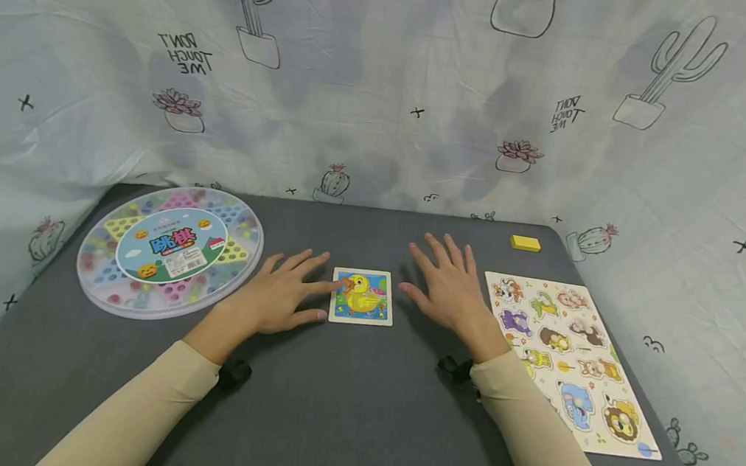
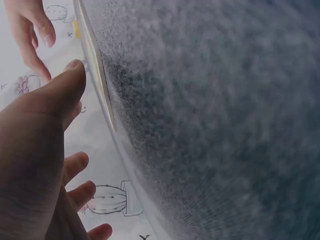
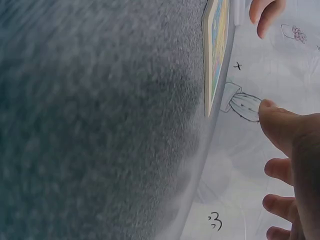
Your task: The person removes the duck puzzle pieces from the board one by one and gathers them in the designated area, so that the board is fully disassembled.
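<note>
A small square duck puzzle (image 1: pixel 366 308) with a yellow duck on a blue ground lies flat on the grey table, between both hands. To its left, my left hand (image 1: pixel 281 295) has its fingers spread, the index fingertip overlapping the duck's bill in the head view. My right hand (image 1: pixel 449 288) hovers to the right of the puzzle with fingers spread and nothing held. In the right wrist view, the puzzle (image 3: pixel 216 50) shows edge-on beyond the thumb. The left wrist view also catches its pale edge (image 2: pixel 97 65).
A round Chinese checkers set (image 1: pixel 172 245) with a clear rim lies at the left. Partly behind the right forearm is a wooden animal puzzle board (image 1: pixel 556 308). A yellow block (image 1: pixel 525 243) sits near the back right corner. A cactus-print curtain (image 1: pixel 383 115) hangs behind the table (image 1: pixel 344 408).
</note>
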### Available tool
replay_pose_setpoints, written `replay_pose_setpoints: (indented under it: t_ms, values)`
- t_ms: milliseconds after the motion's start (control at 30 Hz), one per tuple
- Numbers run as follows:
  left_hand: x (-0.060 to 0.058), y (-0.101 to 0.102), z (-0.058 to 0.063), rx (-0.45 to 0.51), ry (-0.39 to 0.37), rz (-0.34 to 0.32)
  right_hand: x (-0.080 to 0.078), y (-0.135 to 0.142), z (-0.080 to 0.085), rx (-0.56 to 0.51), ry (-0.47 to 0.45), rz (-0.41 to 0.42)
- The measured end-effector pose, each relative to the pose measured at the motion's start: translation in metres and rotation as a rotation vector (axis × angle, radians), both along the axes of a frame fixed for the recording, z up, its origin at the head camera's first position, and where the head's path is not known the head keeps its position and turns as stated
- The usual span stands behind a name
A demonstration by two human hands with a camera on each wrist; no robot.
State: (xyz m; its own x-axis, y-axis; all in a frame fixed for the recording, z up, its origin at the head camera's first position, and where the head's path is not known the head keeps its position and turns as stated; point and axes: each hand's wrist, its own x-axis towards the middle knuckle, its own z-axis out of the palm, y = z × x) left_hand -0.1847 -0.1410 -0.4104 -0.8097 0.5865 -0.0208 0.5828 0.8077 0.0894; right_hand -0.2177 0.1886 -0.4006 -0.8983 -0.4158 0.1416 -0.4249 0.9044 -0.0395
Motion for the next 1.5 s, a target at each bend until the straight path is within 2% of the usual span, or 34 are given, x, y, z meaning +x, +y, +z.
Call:
replay_pose_setpoints:
  t_ms: [267, 533, 700, 900, 1100, 1400, 1500]
  values:
    - [-0.002, 0.005, -0.001, 0.0, -0.052, -0.014, -0.004, -0.008, -0.004, 0.016, 0.006, 0.013]
    - [-0.004, 0.005, -0.005, -0.013, -0.094, -0.011, -0.006, -0.019, -0.008, -0.085, -0.049, 0.083]
    - [-0.005, 0.006, -0.004, -0.032, -0.152, -0.022, -0.007, -0.026, -0.01, -0.107, -0.067, 0.127]
    - [-0.008, 0.007, -0.004, -0.049, -0.181, -0.022, -0.009, -0.033, -0.01, -0.125, -0.098, 0.174]
    - [-0.014, 0.008, -0.004, -0.03, -0.225, -0.018, -0.014, -0.038, -0.013, -0.147, -0.123, 0.214]
    - [-0.021, 0.009, -0.003, 0.051, -0.303, -0.033, -0.02, -0.046, -0.018, -0.155, -0.178, 0.261]
    - [-0.023, 0.009, -0.002, 0.061, -0.309, -0.035, -0.022, -0.048, -0.017, -0.15, -0.189, 0.276]
